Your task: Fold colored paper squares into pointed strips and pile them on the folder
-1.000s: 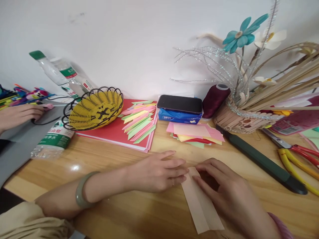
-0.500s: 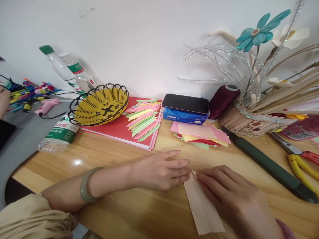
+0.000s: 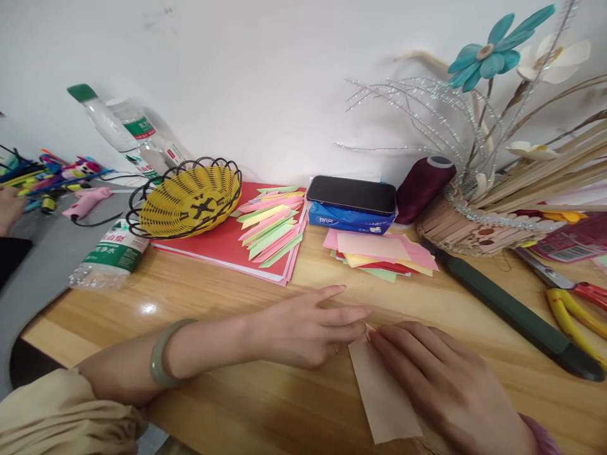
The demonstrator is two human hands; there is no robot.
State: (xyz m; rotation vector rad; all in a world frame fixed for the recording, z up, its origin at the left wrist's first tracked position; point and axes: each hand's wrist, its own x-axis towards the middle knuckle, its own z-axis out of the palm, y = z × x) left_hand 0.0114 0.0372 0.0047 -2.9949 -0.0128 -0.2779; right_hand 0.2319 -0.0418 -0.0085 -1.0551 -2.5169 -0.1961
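Head view: L hand flat, fingers extended, tips pressing top edge of folded tan paper strip on light wooden tabletop. R hand palm-down, fingers spread over strip's right side, grasping nothing. Behind: stack of pastel paper sheets, yellow woven wire-rim basket, dark green utility knife.

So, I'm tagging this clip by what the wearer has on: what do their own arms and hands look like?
The left hand is bare, with a thin ring on one finger. A smooth, pale green bangle circles the left wrist, and a loose beige sleeve is pushed up the arm. The right hand is bare too, with a mauve-pink cuff showing at the wrist.
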